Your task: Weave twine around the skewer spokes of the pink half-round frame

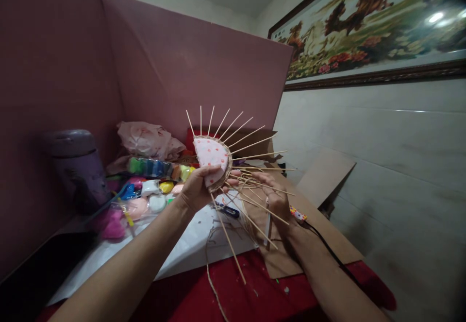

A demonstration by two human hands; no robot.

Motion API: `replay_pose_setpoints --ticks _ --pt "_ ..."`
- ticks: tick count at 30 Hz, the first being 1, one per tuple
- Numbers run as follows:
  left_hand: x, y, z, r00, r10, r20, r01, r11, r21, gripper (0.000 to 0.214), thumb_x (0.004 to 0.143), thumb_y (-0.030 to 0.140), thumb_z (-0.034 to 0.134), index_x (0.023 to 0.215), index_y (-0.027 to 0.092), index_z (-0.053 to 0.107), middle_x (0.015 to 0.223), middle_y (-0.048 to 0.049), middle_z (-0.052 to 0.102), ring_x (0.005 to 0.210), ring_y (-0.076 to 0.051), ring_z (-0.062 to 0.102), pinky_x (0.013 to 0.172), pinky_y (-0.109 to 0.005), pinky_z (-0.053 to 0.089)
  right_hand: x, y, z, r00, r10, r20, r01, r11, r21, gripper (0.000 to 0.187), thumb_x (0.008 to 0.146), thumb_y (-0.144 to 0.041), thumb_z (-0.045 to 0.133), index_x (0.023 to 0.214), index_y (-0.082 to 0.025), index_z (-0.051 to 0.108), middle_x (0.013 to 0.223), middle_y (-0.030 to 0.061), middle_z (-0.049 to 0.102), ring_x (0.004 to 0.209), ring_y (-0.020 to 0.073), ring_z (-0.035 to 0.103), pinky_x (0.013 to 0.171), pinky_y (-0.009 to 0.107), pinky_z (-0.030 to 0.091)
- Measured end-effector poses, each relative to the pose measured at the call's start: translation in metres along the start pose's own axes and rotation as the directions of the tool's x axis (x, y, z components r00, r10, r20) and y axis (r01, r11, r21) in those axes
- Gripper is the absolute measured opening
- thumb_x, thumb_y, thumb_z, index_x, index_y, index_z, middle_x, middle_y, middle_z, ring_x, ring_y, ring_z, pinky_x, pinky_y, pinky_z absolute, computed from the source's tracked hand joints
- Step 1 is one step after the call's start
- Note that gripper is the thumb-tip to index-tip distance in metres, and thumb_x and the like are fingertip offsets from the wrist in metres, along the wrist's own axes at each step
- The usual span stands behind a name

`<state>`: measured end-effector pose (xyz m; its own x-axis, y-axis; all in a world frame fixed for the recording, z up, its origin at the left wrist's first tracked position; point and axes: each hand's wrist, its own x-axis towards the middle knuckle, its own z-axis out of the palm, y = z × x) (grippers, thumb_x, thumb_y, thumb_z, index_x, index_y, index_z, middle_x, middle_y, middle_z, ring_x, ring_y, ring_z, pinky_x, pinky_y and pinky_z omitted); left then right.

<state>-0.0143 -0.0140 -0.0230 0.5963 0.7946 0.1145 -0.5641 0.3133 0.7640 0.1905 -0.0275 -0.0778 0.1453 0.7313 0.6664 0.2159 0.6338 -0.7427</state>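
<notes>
A half-round panel (211, 157) faced with pale fabric with red dots is gripped at its lower end by my left hand (198, 186), thumb on the front and fingers behind. Thin wooden sticks (249, 142) fan out from its curved edge, and twine (229, 159) is woven around the sticks along that edge. My right hand (274, 195) is among the lower right sticks, its fingers stretched toward the panel; whether it touches a stick or the twine is unclear. A loose strand of twine (211, 273) hangs below the panel.
A blue-handled tool (228, 210) lies on white paper (182, 249) beneath my hands. Packs of coloured clay (156, 200) and a purple flask (78, 171) stand left. Cardboard (284, 263) and a black cord (327, 249) lie right, over red cloth (189, 297). Pink partitions (189, 64) rise behind.
</notes>
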Motion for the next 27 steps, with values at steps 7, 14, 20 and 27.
replay_pose_setpoints --ticks 7,14,20,27 --pt "0.002 -0.001 -0.005 0.999 0.004 -0.032 -0.004 1.0 0.0 0.036 0.076 0.017 0.046 0.108 0.003 0.057 0.087 -0.0183 0.069 0.065 -0.02 0.067 0.047 -0.023 0.051 -0.005 -0.003 0.002 0.983 0.101 0.152 -0.148 0.927 0.345 0.032 0.074 -0.03 0.052 0.103 -0.021 0.063 0.111 0.0062 0.062 0.105 0.023 0.054 0.094 0.039 0.039" --pt "0.002 -0.001 -0.005 1.0 -0.002 -0.028 0.002 1.0 -0.002 0.034 0.076 0.017 0.047 0.104 0.001 0.058 0.093 -0.0203 0.068 0.067 -0.02 0.067 0.048 -0.023 0.052 -0.009 -0.012 0.001 0.941 0.255 0.223 -0.316 0.897 0.307 0.023 0.067 -0.022 0.057 0.089 -0.022 0.065 0.086 0.0037 0.067 0.075 0.0177 0.061 0.065 0.029 0.048" --pt "0.002 -0.001 -0.005 0.998 0.02 -0.062 -0.021 1.0 -0.01 0.036 0.075 0.017 0.049 0.108 0.004 0.058 0.091 -0.0179 0.069 0.066 -0.02 0.067 0.047 -0.023 0.051 -0.005 -0.012 -0.005 0.931 0.254 0.261 -0.348 0.832 0.432 0.035 0.061 -0.015 0.046 0.091 -0.021 0.064 0.091 0.0038 0.068 0.087 0.0198 0.061 0.081 0.036 0.047" --pt "0.002 0.002 -0.006 0.996 0.01 -0.083 -0.013 0.999 -0.037 0.036 0.075 0.016 0.049 0.107 0.004 0.058 0.093 -0.0179 0.069 0.067 -0.02 0.067 0.046 -0.022 0.051 0.003 0.003 -0.012 0.963 0.247 0.111 -0.267 0.803 0.534 0.037 0.076 -0.029 0.04 0.104 -0.02 0.063 0.112 0.0063 0.063 0.109 0.0237 0.054 0.095 0.044 0.04"
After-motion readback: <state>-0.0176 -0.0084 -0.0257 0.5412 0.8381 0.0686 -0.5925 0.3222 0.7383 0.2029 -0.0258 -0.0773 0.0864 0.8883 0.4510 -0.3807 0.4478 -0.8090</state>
